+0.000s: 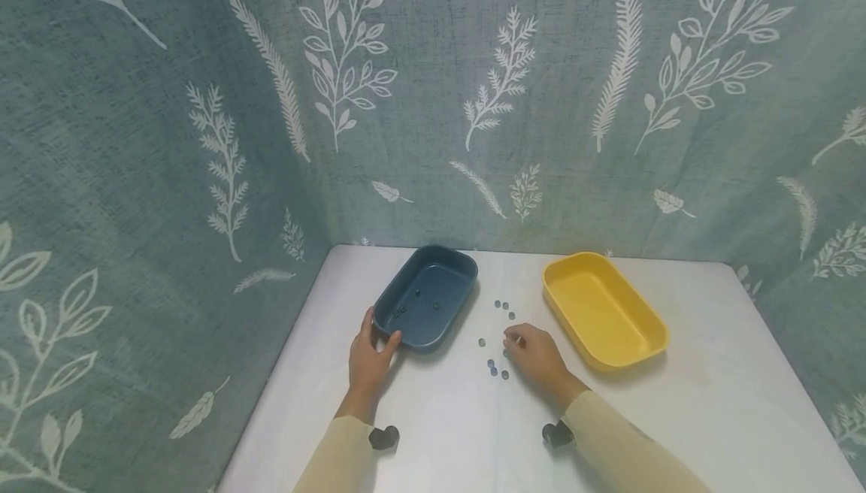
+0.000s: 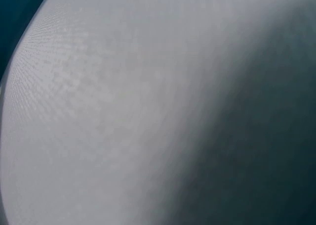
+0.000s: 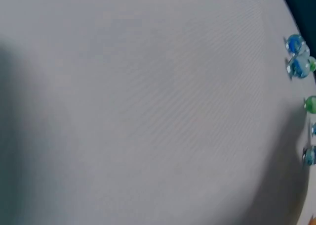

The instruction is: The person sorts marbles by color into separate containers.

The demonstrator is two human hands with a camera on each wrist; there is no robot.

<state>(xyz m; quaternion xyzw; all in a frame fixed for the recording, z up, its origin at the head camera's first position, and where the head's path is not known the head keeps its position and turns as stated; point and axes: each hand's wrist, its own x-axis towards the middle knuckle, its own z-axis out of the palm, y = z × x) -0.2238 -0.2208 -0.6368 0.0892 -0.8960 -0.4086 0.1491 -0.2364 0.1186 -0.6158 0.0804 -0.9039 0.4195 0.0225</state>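
My left hand grips the near-left corner of a dark blue plastic tub, thumb on the near side and fingers along the left side. A few glass marbles lie on the tub's floor. On the white table, several blue and green marbles are scattered to the right of the tub. My right hand is bent over them, thumb and forefinger close together; I cannot tell whether a marble is between them. A green marble shows beside its fingers. In the right wrist view, blue marbles appear at the right edge.
A yellow plastic tub stands to the right of my right hand, nothing visible inside it. Patterned green-grey cloth hangs behind the table and along its sides. The left wrist view mostly shows blurred white tabletop.
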